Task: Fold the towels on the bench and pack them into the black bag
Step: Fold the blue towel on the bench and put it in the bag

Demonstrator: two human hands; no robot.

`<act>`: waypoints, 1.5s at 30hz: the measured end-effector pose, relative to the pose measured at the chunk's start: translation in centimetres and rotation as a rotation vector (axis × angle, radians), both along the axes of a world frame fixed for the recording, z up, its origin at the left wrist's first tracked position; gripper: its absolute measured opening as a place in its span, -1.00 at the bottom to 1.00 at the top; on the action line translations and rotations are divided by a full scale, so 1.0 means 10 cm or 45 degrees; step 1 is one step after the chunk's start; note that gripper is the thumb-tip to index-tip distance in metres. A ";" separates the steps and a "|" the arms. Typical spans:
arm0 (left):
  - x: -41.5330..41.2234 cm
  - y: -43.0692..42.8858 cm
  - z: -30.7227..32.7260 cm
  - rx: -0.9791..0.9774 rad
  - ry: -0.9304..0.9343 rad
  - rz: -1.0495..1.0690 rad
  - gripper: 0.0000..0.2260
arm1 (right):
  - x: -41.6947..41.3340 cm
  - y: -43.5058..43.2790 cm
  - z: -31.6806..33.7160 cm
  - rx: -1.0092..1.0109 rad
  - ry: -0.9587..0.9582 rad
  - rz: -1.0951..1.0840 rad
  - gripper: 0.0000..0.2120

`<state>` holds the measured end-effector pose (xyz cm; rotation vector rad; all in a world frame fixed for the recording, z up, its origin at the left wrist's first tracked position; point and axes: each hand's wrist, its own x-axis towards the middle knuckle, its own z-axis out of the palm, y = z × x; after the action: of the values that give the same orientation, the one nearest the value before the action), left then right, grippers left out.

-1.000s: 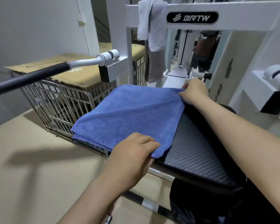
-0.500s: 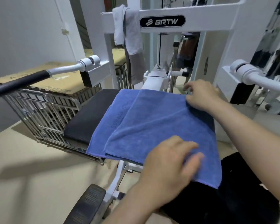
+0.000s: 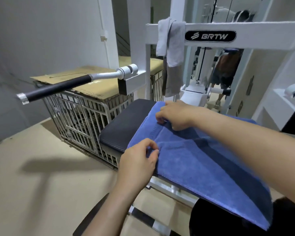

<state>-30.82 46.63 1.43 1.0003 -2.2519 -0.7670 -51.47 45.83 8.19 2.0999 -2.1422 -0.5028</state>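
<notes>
Head view: a blue towel (image 3: 203, 159) lies spread over the right part of the padded black table (image 3: 126, 123). Its near-right end hangs off the edge above a black mass (image 3: 220, 220) that may be the bag. The left hand (image 3: 138, 164) pinches the towel's near-left edge between thumb and curled fingers. The right hand (image 3: 177, 114) grips the same left edge farther back, fingers curled into the cloth. The towel looks soft, light and limp, so it should sag wherever unsupported; holding it by edge or corners, as both hands do, suits a fold. A grey towel (image 3: 172, 48) hangs on the white frame (image 3: 262, 36) behind.
</notes>
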 end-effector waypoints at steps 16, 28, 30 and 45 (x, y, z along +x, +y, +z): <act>0.07 -0.14 -0.06 0.314 0.136 -0.341 -0.71 | -0.92 -0.02 0.37 -0.491 -1.344 -0.799 -0.85; 0.33 -0.43 -0.06 0.541 0.342 -0.081 -0.65 | -0.52 -0.77 0.04 -0.607 -0.766 -0.725 -0.85; 0.35 -0.44 -0.10 0.529 0.338 -0.061 -0.68 | -0.52 -0.82 -0.16 -0.598 -0.730 -0.725 -0.80; 0.52 -0.55 -0.38 0.450 0.012 0.156 -0.57 | -0.32 -0.87 -0.23 -0.432 -0.159 -0.134 -0.57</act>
<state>-25.61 41.11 -2.33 1.2786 -2.0648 -1.1375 -54.65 37.09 5.85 1.8844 -2.2241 -0.0095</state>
